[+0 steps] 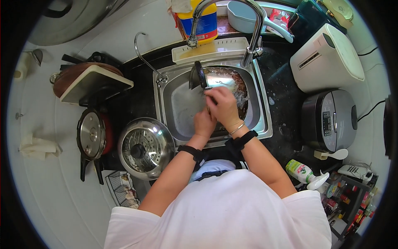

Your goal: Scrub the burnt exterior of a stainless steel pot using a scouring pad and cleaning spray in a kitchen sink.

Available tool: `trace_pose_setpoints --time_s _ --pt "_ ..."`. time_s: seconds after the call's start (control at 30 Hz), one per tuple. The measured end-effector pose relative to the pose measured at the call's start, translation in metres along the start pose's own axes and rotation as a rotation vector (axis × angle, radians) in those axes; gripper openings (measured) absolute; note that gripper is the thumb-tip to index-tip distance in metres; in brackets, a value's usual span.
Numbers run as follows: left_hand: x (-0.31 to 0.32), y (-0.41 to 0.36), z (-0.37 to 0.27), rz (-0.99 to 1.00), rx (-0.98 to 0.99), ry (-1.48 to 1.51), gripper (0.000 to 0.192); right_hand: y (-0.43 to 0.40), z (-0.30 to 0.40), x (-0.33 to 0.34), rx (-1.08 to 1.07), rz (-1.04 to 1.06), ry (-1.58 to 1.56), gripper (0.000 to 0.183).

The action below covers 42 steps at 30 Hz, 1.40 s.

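A metal pot (221, 77) with a black handle and brown scorching rests tilted in the stainless steel sink (158, 102). Grey suds cling to its right side. My right hand (222, 104) is at the pot, its fingers bent near the base of the black handle; what they hold, if anything, is too small to tell. Just left of and below it, my left hand (205, 123) is closed around something that my fingers hide, perhaps part of the pot. The two hands touch or nearly touch. Cloudy water covers the sink's bottom. The chrome faucet (248, 56) arches over the back.
Left of the sink lies a steel lid (146, 147) with a black knob, beside a pressure cooker (91, 133) and a cutting board (96, 84). A rice cooker (329, 121), a white appliance (326, 59) and a spray bottle (303, 172) stand right. A small filter tap (146, 57) rises back left.
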<state>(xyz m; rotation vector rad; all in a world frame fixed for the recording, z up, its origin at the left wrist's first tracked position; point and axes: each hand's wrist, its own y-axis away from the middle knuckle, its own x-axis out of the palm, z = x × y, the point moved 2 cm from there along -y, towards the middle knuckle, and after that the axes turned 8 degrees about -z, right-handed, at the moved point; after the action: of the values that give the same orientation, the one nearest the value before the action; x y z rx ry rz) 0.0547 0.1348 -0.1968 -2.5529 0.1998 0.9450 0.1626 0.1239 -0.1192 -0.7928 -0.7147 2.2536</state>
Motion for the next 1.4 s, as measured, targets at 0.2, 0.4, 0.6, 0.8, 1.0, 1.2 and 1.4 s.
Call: trace_pose_setpoints --time_s 0.2,0.4,0.6,0.8,1.0,1.2,1.4 --pt "-0.001 0.002 0.0 -0.038 -0.028 0.051 0.025 -0.003 -0.003 0.006 0.172 -0.05 0.075 0.009" --pt "-0.003 0.002 0.007 0.033 0.084 -0.071 0.025 0.001 0.009 0.008 -0.12 0.003 0.07 0.008" --pt "-0.004 -0.002 -0.005 -0.031 -0.049 -0.023 0.026 -0.015 -0.024 0.0 0.271 -0.026 0.179 0.009" --pt "-0.008 0.0 -0.007 -0.026 -0.067 -0.017 0.026 -0.013 -0.013 0.001 0.441 0.017 -0.056 0.015" --pt "-0.011 0.0 -0.008 0.007 -0.063 -0.047 0.027 0.003 0.003 0.0 0.028 0.059 0.078 0.01" --pt "-0.012 -0.004 -0.01 0.079 -0.13 -0.068 0.027 -0.007 -0.017 -0.009 0.089 -0.007 -0.001 0.012" --pt "-0.014 -0.002 -0.006 0.085 -0.179 0.033 0.024 -0.005 -0.011 -0.009 -0.056 0.154 0.003 0.017"
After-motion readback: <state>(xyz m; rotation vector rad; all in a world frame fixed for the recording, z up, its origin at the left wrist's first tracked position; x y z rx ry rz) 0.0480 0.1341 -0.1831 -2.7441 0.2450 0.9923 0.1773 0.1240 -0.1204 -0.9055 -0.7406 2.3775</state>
